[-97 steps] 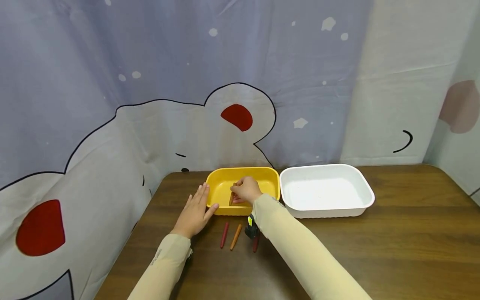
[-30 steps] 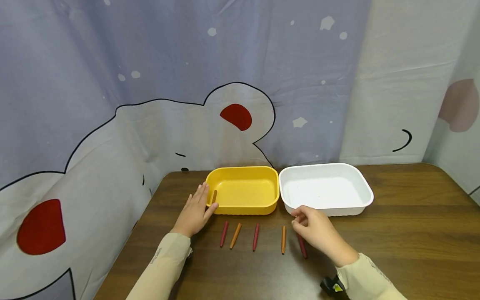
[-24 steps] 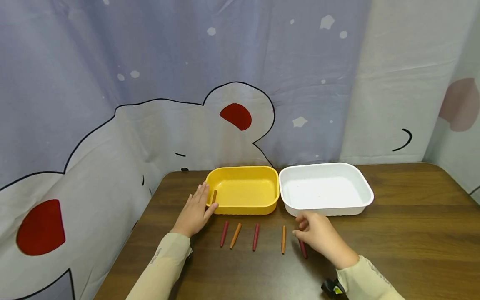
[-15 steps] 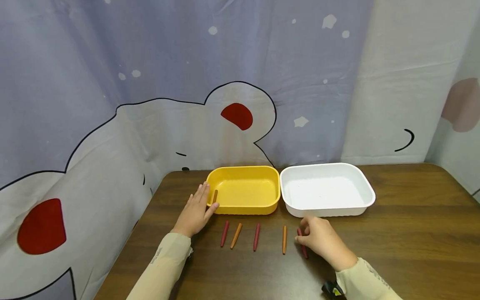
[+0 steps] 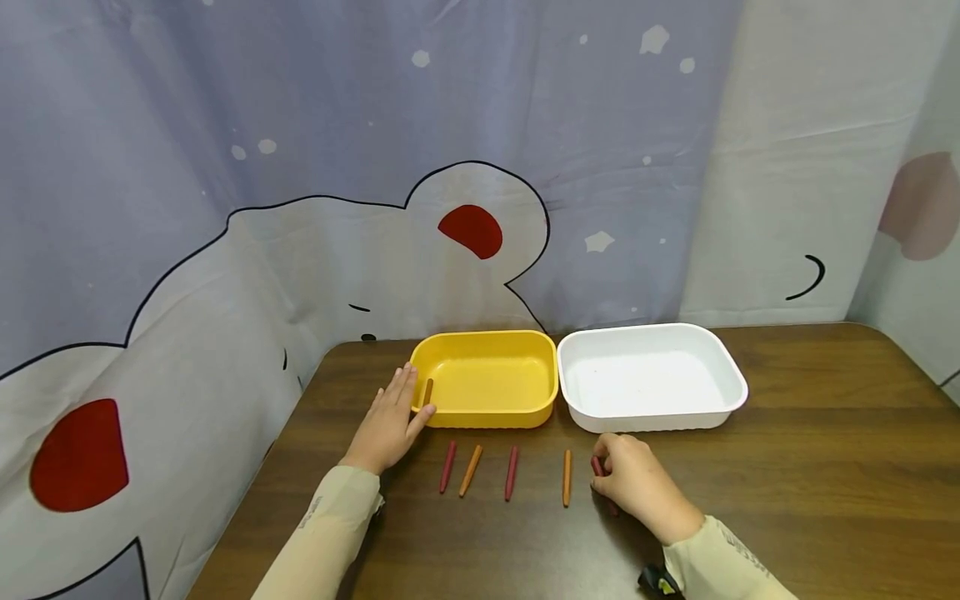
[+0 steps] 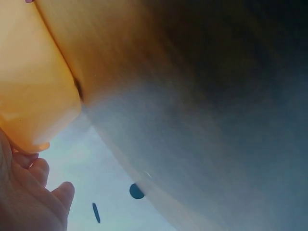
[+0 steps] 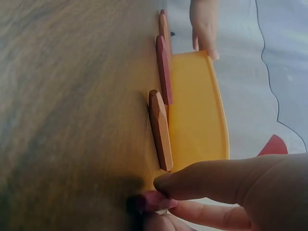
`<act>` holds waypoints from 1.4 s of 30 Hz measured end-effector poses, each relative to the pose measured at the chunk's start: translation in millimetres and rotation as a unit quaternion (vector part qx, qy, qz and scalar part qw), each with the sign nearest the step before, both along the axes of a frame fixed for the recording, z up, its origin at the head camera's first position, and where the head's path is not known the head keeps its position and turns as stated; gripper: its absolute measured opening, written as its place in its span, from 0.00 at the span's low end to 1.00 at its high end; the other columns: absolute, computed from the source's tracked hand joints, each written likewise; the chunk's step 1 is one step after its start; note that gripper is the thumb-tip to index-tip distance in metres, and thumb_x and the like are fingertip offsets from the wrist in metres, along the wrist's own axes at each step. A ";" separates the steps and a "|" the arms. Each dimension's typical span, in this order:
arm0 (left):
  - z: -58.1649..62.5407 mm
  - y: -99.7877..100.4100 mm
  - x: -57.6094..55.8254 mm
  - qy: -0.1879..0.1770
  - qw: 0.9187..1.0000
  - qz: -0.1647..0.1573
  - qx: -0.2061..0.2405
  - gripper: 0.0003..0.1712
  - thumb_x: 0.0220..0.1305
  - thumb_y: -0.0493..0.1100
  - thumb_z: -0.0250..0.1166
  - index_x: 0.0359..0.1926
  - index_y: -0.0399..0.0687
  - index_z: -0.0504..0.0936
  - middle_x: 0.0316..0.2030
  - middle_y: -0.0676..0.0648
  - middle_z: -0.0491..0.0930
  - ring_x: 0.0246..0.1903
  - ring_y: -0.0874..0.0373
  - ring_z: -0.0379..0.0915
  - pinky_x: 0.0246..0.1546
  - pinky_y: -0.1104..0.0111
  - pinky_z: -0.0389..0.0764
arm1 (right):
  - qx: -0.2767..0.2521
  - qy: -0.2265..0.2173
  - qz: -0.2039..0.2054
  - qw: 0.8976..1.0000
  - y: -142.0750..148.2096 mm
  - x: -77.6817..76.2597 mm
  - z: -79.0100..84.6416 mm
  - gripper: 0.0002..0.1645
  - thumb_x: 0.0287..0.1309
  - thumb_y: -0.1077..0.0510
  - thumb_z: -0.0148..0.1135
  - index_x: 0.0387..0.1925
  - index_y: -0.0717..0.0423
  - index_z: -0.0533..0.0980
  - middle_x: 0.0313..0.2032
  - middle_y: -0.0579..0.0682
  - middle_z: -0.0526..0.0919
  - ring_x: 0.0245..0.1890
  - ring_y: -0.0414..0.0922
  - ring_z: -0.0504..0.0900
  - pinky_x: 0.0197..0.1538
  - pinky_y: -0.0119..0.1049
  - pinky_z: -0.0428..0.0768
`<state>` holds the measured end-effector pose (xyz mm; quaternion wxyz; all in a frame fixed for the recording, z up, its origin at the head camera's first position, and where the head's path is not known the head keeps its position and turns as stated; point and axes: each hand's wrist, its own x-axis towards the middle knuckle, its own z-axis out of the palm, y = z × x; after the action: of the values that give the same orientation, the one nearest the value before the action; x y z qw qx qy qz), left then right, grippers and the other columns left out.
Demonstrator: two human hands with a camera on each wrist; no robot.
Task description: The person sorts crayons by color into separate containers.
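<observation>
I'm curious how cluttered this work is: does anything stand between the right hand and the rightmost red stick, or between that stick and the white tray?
Nothing visible separates the right hand from the red stick; its fingers pinch it. Toward the white tray, besides the hand, only its near wall stands between.

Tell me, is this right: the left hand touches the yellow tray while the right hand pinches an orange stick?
Almost: the right hand pinches a dark red stick, not orange, as the head view shows. The left hand does touch the yellow tray.
</observation>
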<state>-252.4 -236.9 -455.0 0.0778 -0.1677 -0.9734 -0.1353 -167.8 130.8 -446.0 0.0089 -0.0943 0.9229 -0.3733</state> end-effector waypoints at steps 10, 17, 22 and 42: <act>0.4 0.0 0.4 -0.001 1.000 0.000 0.003 0.45 0.79 0.60 0.50 0.79 0.33 0.49 0.79 0.36 0.47 0.78 0.42 0.43 0.73 0.40 0.53 | -0.033 0.008 -0.004 0.999 1.9 -3.5 -0.2 0.13 0.44 0.74 0.66 0.34 0.61 0.78 0.25 0.46 0.81 0.26 0.40 0.79 0.27 0.32 0.78; 0.6 -0.2 0.2 -0.007 1.000 0.004 -0.002 0.45 0.79 0.61 0.49 0.79 0.33 0.48 0.79 0.36 0.46 0.78 0.43 0.41 0.73 0.41 0.52 | -0.100 -0.006 0.017 0.995 6.4 -10.1 -1.9 0.13 0.47 0.71 0.68 0.39 0.67 0.82 0.29 0.48 0.83 0.28 0.41 0.81 0.31 0.32 0.80; 1.0 0.4 1.1 -0.001 1.000 0.002 0.002 0.45 0.79 0.60 0.50 0.79 0.32 0.49 0.78 0.35 0.48 0.78 0.41 0.43 0.73 0.40 0.52 | -0.210 -0.074 0.040 0.974 11.4 -13.6 -3.3 0.15 0.54 0.71 0.64 0.45 0.75 0.79 0.34 0.57 0.86 0.32 0.44 0.85 0.33 0.34 0.85; 0.8 1.4 1.4 0.000 1.000 -0.001 0.009 0.45 0.79 0.60 0.50 0.79 0.32 0.49 0.79 0.35 0.47 0.78 0.42 0.42 0.73 0.41 0.51 | -0.407 -0.101 0.096 0.903 23.7 -30.1 21.0 0.24 0.63 0.72 0.60 0.55 0.87 0.68 0.41 0.57 0.87 0.38 0.44 0.88 0.45 0.38 0.87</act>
<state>-251.0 -235.6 -454.3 0.0791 -0.1677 -0.9721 -0.1436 -197.9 154.6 -425.1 0.0986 -0.1395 0.6713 -0.7213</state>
